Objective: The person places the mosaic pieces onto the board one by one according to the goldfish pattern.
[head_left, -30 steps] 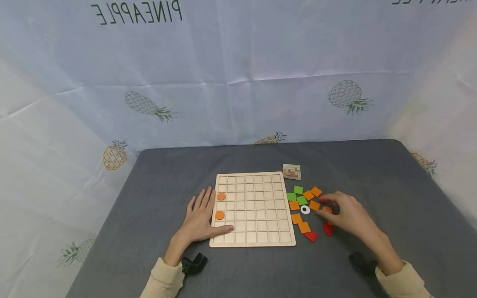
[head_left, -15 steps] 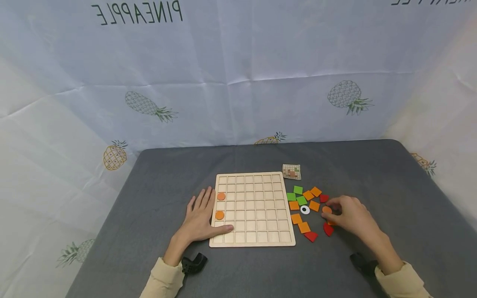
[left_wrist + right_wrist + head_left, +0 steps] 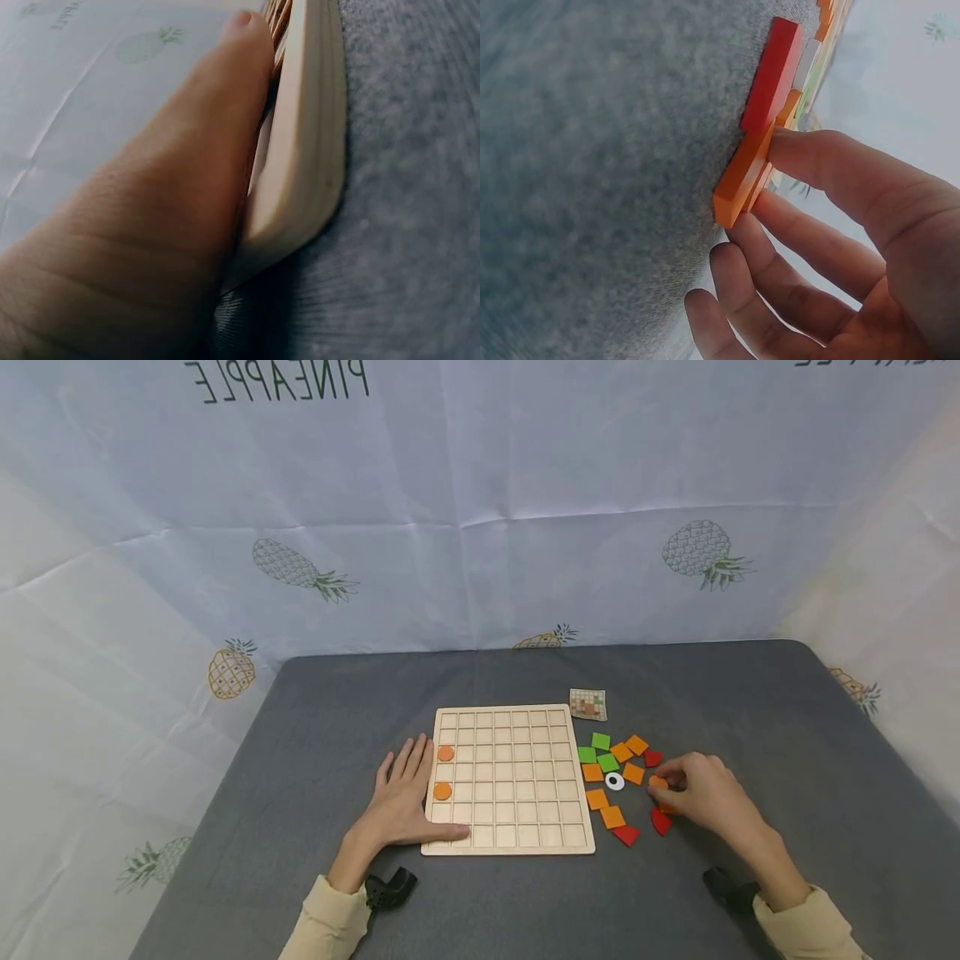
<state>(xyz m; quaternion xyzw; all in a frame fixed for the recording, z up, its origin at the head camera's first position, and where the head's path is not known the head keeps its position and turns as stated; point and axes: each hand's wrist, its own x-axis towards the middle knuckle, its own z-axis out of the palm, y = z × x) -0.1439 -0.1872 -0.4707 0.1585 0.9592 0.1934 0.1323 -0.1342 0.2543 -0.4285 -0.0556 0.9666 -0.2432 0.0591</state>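
Observation:
My left hand [image 3: 396, 806] lies spread along the left edge of the wooden grid board [image 3: 504, 772], its thumb reaching over the lower left corner. In the left wrist view the thumb [image 3: 187, 142] stretches along the board's rim [image 3: 289, 157]. Two orange discs [image 3: 446, 752] sit in the board's leftmost column. Right of the board, my right hand [image 3: 705, 789] pinches another orange disc [image 3: 659, 782] between thumb and index finger, low over the loose pieces. An orange tile [image 3: 739, 176] and a red piece [image 3: 772, 75] are close by the thumb in the right wrist view.
Beside the board's right edge lie several orange squares [image 3: 612, 817], several green squares [image 3: 601, 741], red pieces [image 3: 626, 835] and a white ring-shaped piece [image 3: 614, 781]. A small pattern card [image 3: 588, 704] lies at the board's top right corner. Grey cloth covers the table [image 3: 360, 693].
My right hand has drawn slightly to the right, off the upper red piece, and its thumb and index finger have closed on the orange disc. My left hand has stayed on the board.

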